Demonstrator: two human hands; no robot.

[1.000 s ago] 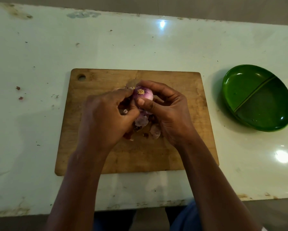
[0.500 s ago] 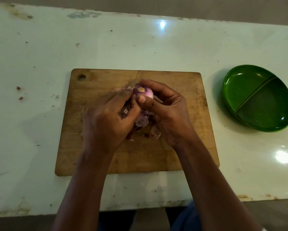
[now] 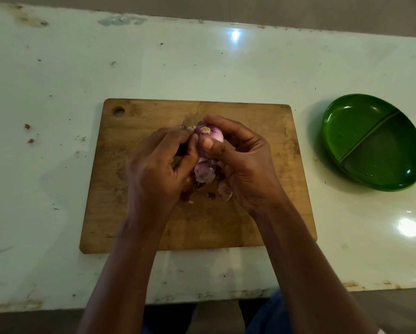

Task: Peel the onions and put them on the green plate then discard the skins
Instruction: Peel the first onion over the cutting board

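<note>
**Two hands, one red onion: entry for the grip over the board**

Item 1. Right hand (image 3: 247,165): curled round the red onion (image 3: 210,134). The thumb presses its near face and the fingers wrap over the far side. The onion is held off the board, its pale root end turned up toward me.

Item 2. Left hand (image 3: 158,169): fingers curled and thumb tip set against the onion's left flank, pinching there. A pale scrap shows at the fingertips; I cannot tell whether it is a skin flap.

Item 3. Onion skins (image 3: 203,173): loose purple and pale pieces heaped directly under the grip, between my two palms. One curl lies by the heel of my right hand.

Item 4. Wooden cutting board (image 3: 134,131): lies beneath both hands, with a hanging hole at its corner far to the left of the grip.

Item 5. Green plate (image 3: 373,141): well apart to the right of the grip, on the counter (image 3: 202,68). A ridge divides it into two compartments.

Item 6. Reddish flecks (image 3: 27,126): on the counter, well to the left of the grip.
</note>
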